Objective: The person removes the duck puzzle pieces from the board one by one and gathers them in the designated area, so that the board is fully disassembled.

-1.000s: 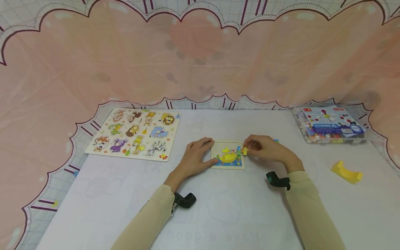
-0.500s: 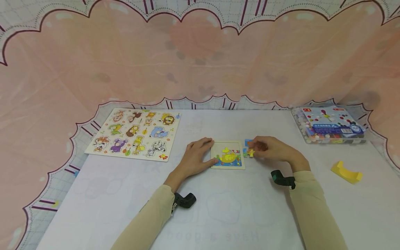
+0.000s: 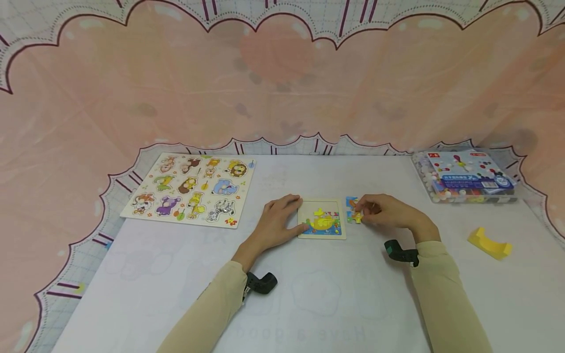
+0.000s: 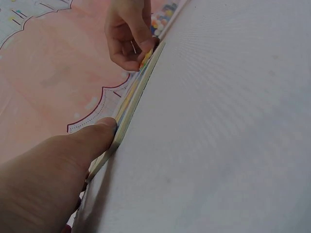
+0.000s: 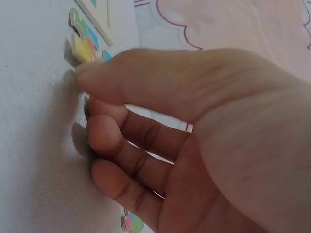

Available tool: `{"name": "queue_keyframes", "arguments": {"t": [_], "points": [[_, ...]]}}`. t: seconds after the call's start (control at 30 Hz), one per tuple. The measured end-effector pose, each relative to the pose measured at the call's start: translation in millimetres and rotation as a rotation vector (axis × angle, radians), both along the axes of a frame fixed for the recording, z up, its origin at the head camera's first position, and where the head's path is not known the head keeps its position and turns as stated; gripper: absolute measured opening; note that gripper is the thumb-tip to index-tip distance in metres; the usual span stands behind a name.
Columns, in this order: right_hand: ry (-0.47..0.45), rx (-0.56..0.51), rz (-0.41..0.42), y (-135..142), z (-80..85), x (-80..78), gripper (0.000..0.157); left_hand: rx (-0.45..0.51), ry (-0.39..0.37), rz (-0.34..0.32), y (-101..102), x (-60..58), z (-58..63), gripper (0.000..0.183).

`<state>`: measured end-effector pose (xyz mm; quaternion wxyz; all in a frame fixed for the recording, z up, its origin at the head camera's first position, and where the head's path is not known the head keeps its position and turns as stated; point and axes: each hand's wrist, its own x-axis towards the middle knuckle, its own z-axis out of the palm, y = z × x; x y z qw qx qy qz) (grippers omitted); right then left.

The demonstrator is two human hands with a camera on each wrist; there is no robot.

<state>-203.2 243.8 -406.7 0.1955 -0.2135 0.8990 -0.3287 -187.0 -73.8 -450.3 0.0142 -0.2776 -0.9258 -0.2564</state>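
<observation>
My left hand (image 3: 278, 221) rests at the left side of a small wooden jigsaw puzzle board (image 3: 322, 236). Its thumb presses on the board's rim in the left wrist view. Inside the frame lies a partly filled picture of a yellow duck (image 3: 324, 223) over blue; the upper part shows bare wood. Just right of the board, my right hand (image 3: 388, 211) pinches a yellow puzzle piece (image 5: 83, 48) between thumb and fingers, low at the table. This piece adjoins green and blue pieces (image 3: 350, 201), partly hidden by the fingers.
An animal peg puzzle board (image 3: 187, 189) lies at the back left. A clear plastic box (image 3: 468, 176) of coloured parts stands at the back right. A yellow curved block (image 3: 490, 243) lies on the white table (image 3: 309, 314) right of my right arm.
My right hand has moved right, away from the board, carrying yellow and blue-green pieces off its right edge to the table beside it. The left hand has stayed in place.
</observation>
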Motion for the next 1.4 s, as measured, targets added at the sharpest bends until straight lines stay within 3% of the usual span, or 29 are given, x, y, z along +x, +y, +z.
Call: {"name": "queue_keyframes", "arguments": {"t": [0.67,1.4], "points": [[0.015,0.032,-0.051,-4.9,2.2,1.8,0.016,-0.01,-0.003,0.002,0.0,-0.8,-0.4,0.069],[0.177,-0.039,-0.021,-42.5,-10.4,1.9,0.011,-0.004,0.002,-0.001,0.0,-1.7,-2.3,0.069]]}}
